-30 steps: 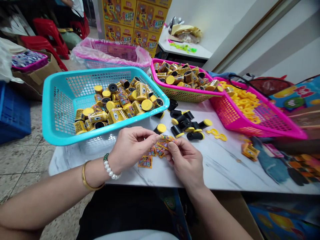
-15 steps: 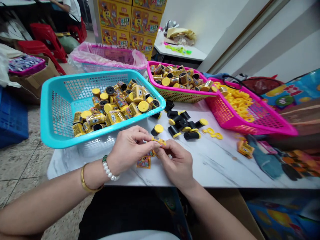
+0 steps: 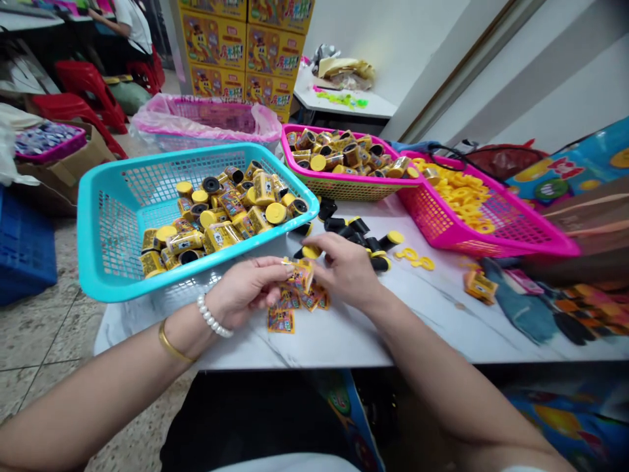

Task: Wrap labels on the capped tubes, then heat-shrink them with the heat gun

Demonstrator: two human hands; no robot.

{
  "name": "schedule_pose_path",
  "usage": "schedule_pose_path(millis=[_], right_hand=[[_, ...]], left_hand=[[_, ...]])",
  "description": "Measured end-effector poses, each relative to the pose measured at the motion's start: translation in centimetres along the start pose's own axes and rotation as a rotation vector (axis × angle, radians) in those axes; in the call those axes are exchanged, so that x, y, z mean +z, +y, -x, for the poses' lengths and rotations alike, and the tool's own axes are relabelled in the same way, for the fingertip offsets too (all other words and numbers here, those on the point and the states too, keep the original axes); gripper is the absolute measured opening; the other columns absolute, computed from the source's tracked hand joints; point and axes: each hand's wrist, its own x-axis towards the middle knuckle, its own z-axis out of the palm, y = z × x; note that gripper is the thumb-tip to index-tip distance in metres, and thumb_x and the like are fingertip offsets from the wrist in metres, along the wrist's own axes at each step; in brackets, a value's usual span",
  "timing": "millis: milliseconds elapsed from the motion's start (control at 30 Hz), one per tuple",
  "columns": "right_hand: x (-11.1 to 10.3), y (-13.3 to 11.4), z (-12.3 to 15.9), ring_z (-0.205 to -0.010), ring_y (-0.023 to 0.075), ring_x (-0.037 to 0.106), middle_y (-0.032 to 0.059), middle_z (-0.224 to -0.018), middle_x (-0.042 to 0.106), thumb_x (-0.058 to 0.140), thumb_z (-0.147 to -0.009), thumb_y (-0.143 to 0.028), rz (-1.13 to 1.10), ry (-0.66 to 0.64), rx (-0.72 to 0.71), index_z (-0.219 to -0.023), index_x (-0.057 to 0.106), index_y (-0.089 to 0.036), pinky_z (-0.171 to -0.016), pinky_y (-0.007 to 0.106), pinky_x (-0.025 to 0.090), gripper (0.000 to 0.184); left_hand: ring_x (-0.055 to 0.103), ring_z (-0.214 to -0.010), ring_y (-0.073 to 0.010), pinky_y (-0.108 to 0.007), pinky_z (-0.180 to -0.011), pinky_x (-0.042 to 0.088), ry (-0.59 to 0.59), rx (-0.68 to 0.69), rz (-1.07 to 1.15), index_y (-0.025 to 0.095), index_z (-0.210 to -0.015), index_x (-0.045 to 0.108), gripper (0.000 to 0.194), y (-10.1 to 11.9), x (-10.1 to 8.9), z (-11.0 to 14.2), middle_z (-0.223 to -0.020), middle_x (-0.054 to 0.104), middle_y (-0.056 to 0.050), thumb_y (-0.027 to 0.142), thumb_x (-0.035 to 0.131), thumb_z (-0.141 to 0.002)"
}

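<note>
My left hand (image 3: 248, 288) pinches a small yellow printed sticker (image 3: 302, 274) above a loose pile of stickers (image 3: 295, 303) on the white marble table (image 3: 344, 328). My right hand (image 3: 344, 265) reaches past it and closes around a black roll with a yellow cap (image 3: 308, 252). More black rolls with yellow caps (image 3: 366, 239) lie just beyond. A turquoise basket (image 3: 113, 269) to the left holds several wrapped yellow rolls (image 3: 221, 216).
Two pink baskets stand behind: one with wrapped rolls (image 3: 344, 187), one with yellow rings (image 3: 491, 233). Loose yellow rings (image 3: 415, 257) lie on the table. Yellow cartons (image 3: 246, 52), red stools (image 3: 83, 85), a blue crate (image 3: 24, 242) and a seated person (image 3: 128, 26) are farther off.
My right hand let go of the sticker and moved forward to the capped black roll. My left hand kept the sticker and dropped slightly. The camera tilted a little.
</note>
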Motion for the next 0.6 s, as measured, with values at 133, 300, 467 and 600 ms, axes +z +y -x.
schedule_pose_path(millis=[133,300,467,600], right_hand=[[-1.1,0.2,0.5,-0.054,0.0116,0.058,-0.0004,-0.074,0.068,0.077,-0.073,-0.039,-0.605,0.158,0.313,-0.093,0.07,-0.022,-0.053,0.028,0.052,0.027],[-1.9,-0.7,0.9,-0.068,0.0167,0.069,0.0023,-0.082,0.074,0.087,-0.059,-0.052,-0.948,0.101,0.36,-0.085,0.074,-0.024,-0.065,0.032,0.06,0.04],[-0.6,-0.7,1.4,-0.086,0.0168,0.073,0.0041,-0.096,0.077,0.082,-0.073,-0.044,-0.898,-0.008,0.306,-0.093,0.074,-0.023,-0.084,0.033,0.06,0.03],[-0.2,-0.9,1.7,-0.075,0.0176,0.073,0.0036,-0.087,0.077,0.081,-0.074,-0.045,-0.849,0.031,0.339,-0.089,0.069,-0.021,-0.07,0.034,0.064,0.03]], left_hand=[[0.04,-0.033,0.0002,-0.009,-0.028,0.018,0.116,-0.03,0.135,0.01,-0.07,0.063,0.018,0.5,0.0,-0.5,-0.056,0.06,0.001,0.008,0.059,-0.087],[0.039,-0.033,0.0009,-0.007,-0.027,0.018,0.163,-0.067,0.217,0.01,-0.071,0.061,0.019,0.6,0.3,-0.8,-0.059,0.06,0.0,0.005,0.056,-0.089],[0.036,-0.032,0.001,-0.007,-0.027,0.017,0.089,-0.084,0.265,0.01,-0.071,0.059,0.02,0.4,0.3,-0.8,-0.053,0.051,0.005,0.004,0.053,-0.09],[0.032,-0.031,0.0007,-0.008,-0.028,0.016,0.054,-0.07,0.284,0.011,-0.071,0.059,0.02,0.5,0.1,-0.7,-0.049,0.046,0.006,0.005,0.054,-0.09]])
